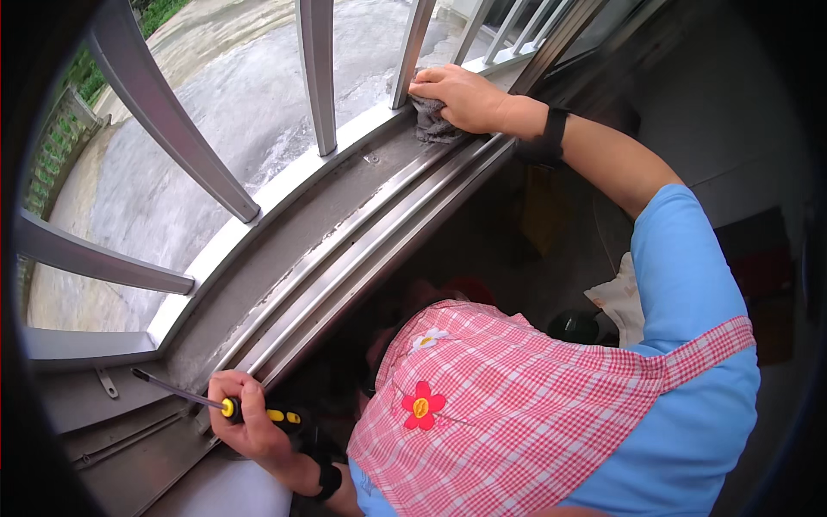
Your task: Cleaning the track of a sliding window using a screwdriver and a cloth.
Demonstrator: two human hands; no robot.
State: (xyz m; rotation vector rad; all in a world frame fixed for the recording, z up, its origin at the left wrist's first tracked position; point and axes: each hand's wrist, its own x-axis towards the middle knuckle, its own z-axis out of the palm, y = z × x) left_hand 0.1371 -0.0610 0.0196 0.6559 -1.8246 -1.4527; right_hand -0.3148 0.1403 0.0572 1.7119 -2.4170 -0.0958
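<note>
My left hand (242, 417) is closed around the black and yellow handle of a screwdriver (184, 393). Its dark shaft points left, away from my fingers, over the corner of the window frame. Out at the far right end of the sill, my right hand (468, 100) presses a crumpled grey cloth (434, 123) against the sill beside a metal bar. Between both hands runs the window sill (310, 200), with two raised metal sliding tracks (362, 238). Whitish residue lines the edge of the outer track.
Metal window bars (316, 77) rise from a pale outer rail (284, 184). Beyond them lies a concrete yard (194, 129) with a balustrade (55, 152). A pink checked apron (517, 400) covers my front. A side frame (123, 446) meets the sill at lower left.
</note>
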